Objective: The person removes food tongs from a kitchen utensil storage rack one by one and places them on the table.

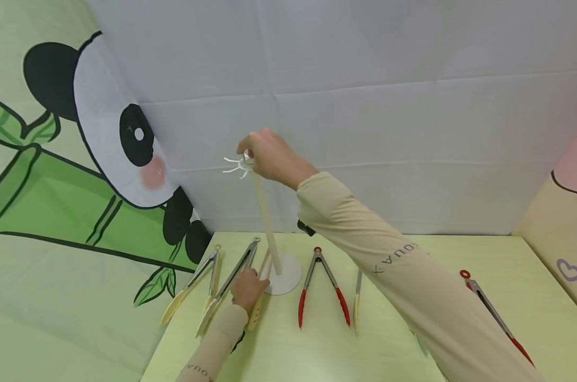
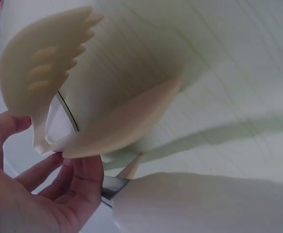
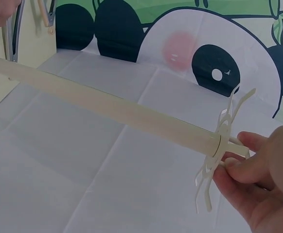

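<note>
A white utensil stand has a ring of hooks [image 1: 240, 165] at its top, a slim pole [image 1: 267, 225] and a round base [image 1: 290, 276] on the table. My right hand [image 1: 271, 159] pinches the small knob [image 3: 237, 149] above the hooks between thumb and fingers. Lower down, my left hand [image 1: 249, 289] holds a pair of beige tongs [image 2: 46, 68] near their scalloped heads, beside the base. Those heads are spread apart in the left wrist view and point toward the table's near side. Long steel tongs with pale tips [image 1: 226, 289] lie right beside the left hand.
Cream-tipped tongs [image 1: 175, 307] lie at the table's left. Red-tipped tongs [image 1: 342, 307] lie spread at the middle, with another cream-tipped pair [image 1: 356, 310] partly behind my right sleeve. More red tongs [image 1: 496, 313] are at the right. A white cloth backdrop [image 1: 412, 122] rises behind.
</note>
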`<state>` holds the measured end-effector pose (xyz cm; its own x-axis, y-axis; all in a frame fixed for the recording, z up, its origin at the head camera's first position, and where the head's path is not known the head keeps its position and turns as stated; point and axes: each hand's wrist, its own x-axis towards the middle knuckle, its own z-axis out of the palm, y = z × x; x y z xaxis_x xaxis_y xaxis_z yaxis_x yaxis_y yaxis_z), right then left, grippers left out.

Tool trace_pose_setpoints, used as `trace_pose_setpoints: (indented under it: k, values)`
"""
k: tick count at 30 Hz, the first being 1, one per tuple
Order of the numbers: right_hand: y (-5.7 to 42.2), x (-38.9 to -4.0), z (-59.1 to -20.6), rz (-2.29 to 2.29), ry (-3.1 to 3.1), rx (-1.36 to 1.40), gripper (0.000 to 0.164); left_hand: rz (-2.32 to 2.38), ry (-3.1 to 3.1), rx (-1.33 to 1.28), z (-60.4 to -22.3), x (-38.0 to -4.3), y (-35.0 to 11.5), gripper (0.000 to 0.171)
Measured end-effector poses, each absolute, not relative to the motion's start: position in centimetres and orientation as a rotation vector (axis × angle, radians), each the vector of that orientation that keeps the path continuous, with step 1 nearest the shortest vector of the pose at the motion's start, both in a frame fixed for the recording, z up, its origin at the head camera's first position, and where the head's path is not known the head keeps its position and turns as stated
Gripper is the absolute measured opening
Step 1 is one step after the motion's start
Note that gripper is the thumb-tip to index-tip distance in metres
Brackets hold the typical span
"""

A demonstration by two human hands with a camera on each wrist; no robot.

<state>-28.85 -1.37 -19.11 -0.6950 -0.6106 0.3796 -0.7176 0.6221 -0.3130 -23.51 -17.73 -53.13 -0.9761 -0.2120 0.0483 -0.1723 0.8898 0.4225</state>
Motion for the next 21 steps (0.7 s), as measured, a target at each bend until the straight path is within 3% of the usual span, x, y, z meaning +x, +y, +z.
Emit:
trace_pose_setpoints:
  k: [21]
  values:
    - [-0.63,-29.29,-19.45,0.63,-2.59,1.109,0.033,-0.589,-3.014,0.22,-53.07,-24.06,-17.44,0.028]
